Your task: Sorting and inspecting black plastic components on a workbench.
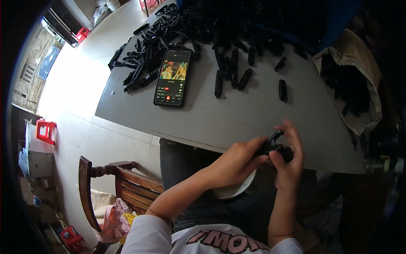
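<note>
From the head camera, the left hand point(240, 157) grips a black part point(274, 145) over the near edge of the table point(211, 122), and here's the right hand point(289, 163) clasping its other end, thumb against it; beyond, a lit phone point(172, 78) lies beside heaped black pieces point(148, 55).

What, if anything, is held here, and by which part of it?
A black piece: the left hand holds its left end, the right hand its right side; exact contact points are hidden.
</note>
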{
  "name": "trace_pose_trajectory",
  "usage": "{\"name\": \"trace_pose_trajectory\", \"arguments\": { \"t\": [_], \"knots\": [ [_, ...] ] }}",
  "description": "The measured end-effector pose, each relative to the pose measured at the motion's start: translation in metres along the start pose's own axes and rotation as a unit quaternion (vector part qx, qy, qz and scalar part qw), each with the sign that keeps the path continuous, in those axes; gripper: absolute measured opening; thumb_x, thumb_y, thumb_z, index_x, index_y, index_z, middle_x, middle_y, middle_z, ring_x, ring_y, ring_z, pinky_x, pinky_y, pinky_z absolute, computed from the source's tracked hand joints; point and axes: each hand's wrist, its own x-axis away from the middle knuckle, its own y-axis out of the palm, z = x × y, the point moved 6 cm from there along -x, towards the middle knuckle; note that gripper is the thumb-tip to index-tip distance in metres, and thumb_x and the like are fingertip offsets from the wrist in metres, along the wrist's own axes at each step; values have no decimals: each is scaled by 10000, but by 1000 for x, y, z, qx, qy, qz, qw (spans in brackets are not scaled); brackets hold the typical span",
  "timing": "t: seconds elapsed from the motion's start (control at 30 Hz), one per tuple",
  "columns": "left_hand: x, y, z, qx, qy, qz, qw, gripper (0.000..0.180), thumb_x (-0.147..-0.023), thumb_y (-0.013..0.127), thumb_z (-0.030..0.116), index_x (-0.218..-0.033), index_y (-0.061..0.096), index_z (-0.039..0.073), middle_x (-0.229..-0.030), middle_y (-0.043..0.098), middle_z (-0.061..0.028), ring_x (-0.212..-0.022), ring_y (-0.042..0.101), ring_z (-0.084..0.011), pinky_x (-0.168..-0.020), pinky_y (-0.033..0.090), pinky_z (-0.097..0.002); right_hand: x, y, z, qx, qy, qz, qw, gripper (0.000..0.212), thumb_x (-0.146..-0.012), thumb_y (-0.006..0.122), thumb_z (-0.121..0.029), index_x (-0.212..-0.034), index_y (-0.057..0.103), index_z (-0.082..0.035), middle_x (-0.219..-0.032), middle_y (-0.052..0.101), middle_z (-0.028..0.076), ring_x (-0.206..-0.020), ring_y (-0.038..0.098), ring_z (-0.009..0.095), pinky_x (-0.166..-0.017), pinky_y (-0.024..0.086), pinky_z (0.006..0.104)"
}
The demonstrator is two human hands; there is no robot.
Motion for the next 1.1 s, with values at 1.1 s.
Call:
{"name": "trace_pose_trajectory", "arguments": {
  "t": [1.1],
  "knots": [
    [9, 1, -9, 13, 14, 46, 999, 359, -871, 549, 190, -1167, 473, 2, -784, 603, -170, -694, 602, -358, -625, 470, -389, 4, 15, 25, -190, 152, -48, 969, 319, -761, 691, -152, -1002, 530, -19, -1006, 623, 132, -743, 562, 140, -720, 447, 258]
  ]
}}
